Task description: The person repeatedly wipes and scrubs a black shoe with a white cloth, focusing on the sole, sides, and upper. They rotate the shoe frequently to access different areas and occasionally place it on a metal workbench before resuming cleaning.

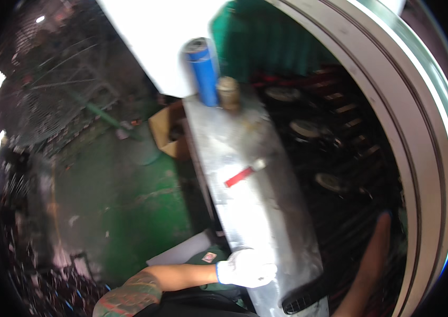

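My left hand [250, 268], in a white glove with a blue cuff edge, is over the near part of a long metal bench top [234, 142]. Glare and blur hide how its fingers lie, and I see nothing plainly held in it. A black slotted object [298, 302] lies on the bench just to the right of that hand. Further along the bench is a small tool with a red handle and pale end [238, 177]. My right forearm [369, 264] reaches up into the dark space on the right; the hand beyond it does not show.
At the bench's far end stand a blue cylinder [203, 74] and a tan can [228, 94]. An open cardboard box [164, 129] sits left of the bench on a green floor [134, 206]. Dark machinery with round discs [308, 128] and a large curved frame [393, 95] occupy the right.
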The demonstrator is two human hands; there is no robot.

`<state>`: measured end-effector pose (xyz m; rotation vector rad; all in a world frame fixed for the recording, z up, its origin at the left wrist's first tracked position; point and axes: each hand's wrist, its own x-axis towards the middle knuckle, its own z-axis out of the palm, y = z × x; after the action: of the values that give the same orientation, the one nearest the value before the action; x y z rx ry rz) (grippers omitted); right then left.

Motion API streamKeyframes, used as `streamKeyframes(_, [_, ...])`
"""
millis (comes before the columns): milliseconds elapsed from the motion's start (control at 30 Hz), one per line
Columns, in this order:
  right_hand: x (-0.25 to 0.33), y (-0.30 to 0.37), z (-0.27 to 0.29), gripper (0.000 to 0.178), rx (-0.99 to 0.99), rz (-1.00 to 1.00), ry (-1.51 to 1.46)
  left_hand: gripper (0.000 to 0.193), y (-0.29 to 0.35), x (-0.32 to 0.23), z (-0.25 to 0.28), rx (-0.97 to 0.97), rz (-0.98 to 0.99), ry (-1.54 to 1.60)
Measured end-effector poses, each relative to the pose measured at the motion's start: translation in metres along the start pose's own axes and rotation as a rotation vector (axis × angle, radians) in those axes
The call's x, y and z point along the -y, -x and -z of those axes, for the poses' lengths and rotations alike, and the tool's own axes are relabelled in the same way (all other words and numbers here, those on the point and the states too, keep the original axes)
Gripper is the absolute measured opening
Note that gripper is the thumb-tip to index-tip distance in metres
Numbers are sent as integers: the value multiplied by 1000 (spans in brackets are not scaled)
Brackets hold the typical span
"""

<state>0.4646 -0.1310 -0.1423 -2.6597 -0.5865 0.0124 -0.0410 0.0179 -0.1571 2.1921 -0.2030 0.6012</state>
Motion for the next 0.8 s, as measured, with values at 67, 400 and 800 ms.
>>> streamKeyframes(67, [31, 44, 3, 44, -54, 104, -147, 16, -8, -10, 12, -10, 83, -16])
streamKeyframes(400, [110, 343, 4, 37, 508, -66, -525, 67, -88, 36, 29, 154, 410, 199])
streamKeyframes(800, [31, 596, 169, 28, 505, -901, -620, 77, -250, 140, 12, 329, 218, 63])
